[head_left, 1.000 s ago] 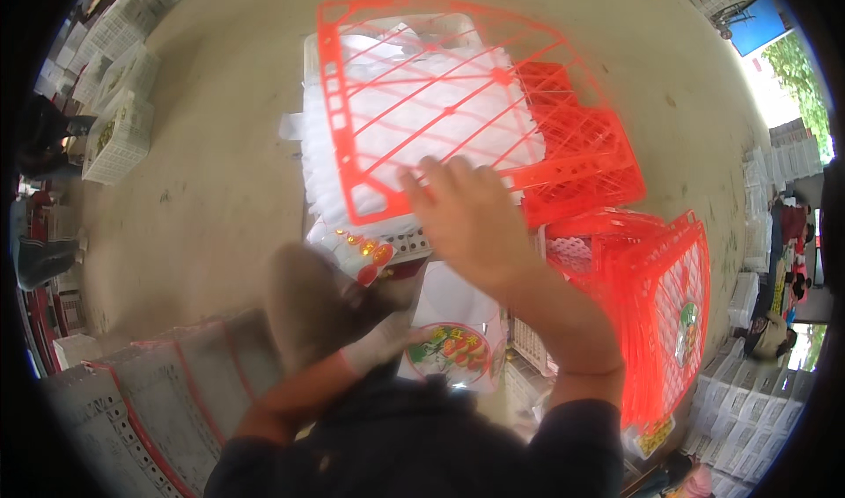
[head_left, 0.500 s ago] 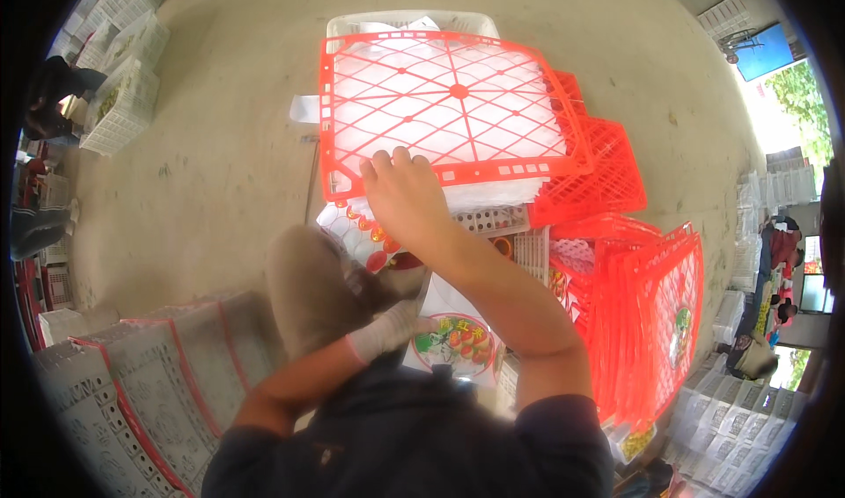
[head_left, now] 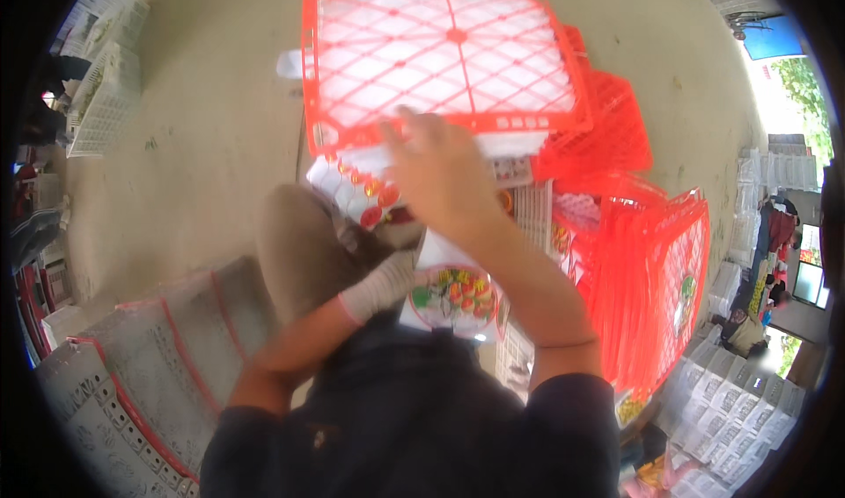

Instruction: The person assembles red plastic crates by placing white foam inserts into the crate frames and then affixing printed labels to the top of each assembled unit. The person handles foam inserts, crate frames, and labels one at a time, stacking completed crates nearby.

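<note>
My left hand [head_left: 383,291] wears a white glove and is closed at the left edge of a white sheet [head_left: 455,297] printed with a round picture of red fruit. My bare right hand [head_left: 444,168] is blurred by motion, its fingers apart over the near edge of a red lattice crate lid [head_left: 456,36]. That lid lies flat on a pile of white sheets [head_left: 519,144]. Whether the right fingertips touch the lid cannot be made out.
Red lattice panels [head_left: 651,278] stand upright in a stack on the right. Another red lattice piece [head_left: 616,124] lies beside the pile. Grey-white crates [head_left: 132,383] edged in red stand at lower left. White crates [head_left: 107,97] are at far left, near another person [head_left: 44,102].
The lid and pile sit higher in the picture as the view shifts. My right hand has slid right along the lid's near edge, its fingers now looser. The left hand stays at the printed sheet.
</note>
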Demonstrator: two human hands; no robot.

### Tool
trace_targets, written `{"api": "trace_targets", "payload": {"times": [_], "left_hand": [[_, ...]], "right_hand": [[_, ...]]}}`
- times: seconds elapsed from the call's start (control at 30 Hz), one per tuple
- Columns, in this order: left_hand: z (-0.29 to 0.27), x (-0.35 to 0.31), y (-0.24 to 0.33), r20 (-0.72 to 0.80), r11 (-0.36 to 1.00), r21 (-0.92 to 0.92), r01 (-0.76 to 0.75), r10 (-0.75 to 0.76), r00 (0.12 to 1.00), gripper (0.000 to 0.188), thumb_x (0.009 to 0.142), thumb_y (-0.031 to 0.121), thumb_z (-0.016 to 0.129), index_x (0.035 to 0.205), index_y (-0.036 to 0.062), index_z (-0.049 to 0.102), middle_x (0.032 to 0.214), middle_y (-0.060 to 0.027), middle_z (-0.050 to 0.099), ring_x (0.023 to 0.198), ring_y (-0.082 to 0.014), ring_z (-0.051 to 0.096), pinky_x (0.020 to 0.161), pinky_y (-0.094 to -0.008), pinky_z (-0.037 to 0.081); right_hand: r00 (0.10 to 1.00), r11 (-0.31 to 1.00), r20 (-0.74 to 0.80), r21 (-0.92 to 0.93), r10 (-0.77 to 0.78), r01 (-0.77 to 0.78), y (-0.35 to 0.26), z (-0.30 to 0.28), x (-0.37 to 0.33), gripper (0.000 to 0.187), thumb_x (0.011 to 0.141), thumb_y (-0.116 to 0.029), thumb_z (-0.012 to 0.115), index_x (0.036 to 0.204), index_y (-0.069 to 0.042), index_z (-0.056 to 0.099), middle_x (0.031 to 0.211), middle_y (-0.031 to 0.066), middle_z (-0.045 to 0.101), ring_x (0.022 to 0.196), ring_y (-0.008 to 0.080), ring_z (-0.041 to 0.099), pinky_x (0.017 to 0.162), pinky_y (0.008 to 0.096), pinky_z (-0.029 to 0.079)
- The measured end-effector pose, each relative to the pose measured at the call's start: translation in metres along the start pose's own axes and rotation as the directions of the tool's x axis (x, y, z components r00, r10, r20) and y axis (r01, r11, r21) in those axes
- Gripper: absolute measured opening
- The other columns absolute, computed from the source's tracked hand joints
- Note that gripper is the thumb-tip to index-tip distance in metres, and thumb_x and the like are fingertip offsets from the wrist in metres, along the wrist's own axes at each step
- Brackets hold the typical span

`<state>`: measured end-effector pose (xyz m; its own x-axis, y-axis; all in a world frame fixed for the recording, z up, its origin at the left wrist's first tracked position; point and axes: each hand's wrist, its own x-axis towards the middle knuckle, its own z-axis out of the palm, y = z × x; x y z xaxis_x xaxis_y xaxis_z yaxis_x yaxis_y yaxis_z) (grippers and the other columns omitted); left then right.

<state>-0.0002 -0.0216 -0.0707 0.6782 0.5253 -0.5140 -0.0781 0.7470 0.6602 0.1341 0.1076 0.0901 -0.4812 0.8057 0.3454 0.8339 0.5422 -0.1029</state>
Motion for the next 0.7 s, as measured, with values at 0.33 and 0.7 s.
{"api": "trace_targets", "payload": {"times": [0.33, 0.7], "left_hand": [[-0.025, 0.009, 0.034, -0.075, 0.997, -0.004, 0.077, -0.077, 0.994, 0.039, 0.092, 0.01, 0.068, 0.129, -0.0033, 0.063, 0.116, -0.0098, 0.072, 0.102, -0.0169, 0.068, 0.093, -0.0337, 0.054], [0.0, -0.051, 0.06, -0.031, 0.985, 0.147, 0.09, -0.087, 0.996, 0.029, 0.093, 0.019, 0.073, 0.117, 0.0024, 0.073, 0.093, -0.0008, 0.069, 0.083, -0.0062, 0.061, 0.077, -0.0245, 0.052]], "right_hand": [[0.731, 0.643, 0.344, 0.348, 0.589, -0.682, 0.069, 0.086, -0.232, 0.06, 0.096, -0.032, 0.068, 0.143, 0.001, 0.05, 0.142, 0.0268, 0.054, 0.131, 0.0417, 0.053, 0.109, 0.0468, 0.043], [0.776, 0.703, 0.367, 0.339, 0.513, -0.625, 0.051, 0.043, -0.198, 0.053, 0.095, -0.032, 0.068, 0.136, 0.0, 0.058, 0.146, 0.0256, 0.051, 0.134, 0.0404, 0.05, 0.11, 0.0466, 0.043]]}}
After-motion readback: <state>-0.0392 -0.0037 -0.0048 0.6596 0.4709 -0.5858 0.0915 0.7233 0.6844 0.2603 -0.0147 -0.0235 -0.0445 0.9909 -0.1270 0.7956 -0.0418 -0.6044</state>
